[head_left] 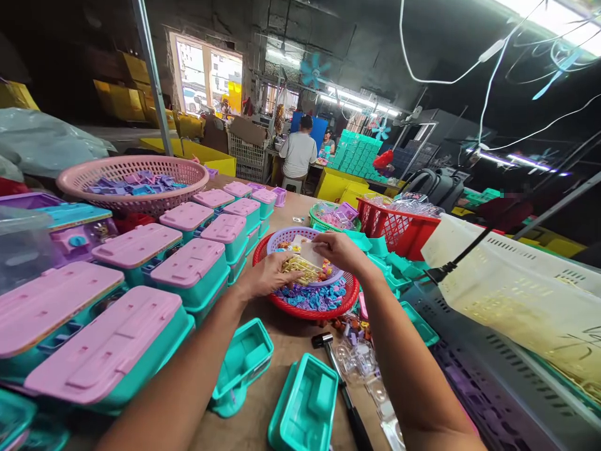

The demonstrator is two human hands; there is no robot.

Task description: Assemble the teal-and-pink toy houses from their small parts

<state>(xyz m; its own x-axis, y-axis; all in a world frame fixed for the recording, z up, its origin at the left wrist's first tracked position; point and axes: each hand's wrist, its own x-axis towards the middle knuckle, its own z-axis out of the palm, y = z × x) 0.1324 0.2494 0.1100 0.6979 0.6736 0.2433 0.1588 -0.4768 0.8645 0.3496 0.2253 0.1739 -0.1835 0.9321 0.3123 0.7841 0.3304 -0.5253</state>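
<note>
No writing can be read anywhere. Both hands work in the red basket [305, 311] mid-surface: the left hand [267, 275] grasps a bunch of yellow sticks [300, 270], the right hand [340, 250] pinches a white card [310, 254]. Teal boxes [192, 269] crowd the left edge; bare surface [286, 341] lies just below the basket.

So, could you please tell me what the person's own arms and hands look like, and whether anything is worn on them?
Both arms are bare from the bottom edge of the picture to the hands: no sleeves, gloves or wristbands show. The left hand and the right hand carry no watch or bracelet that can be seen, and no ring is visible on the fingers, though they are too small to be sure. No markings show.
</note>
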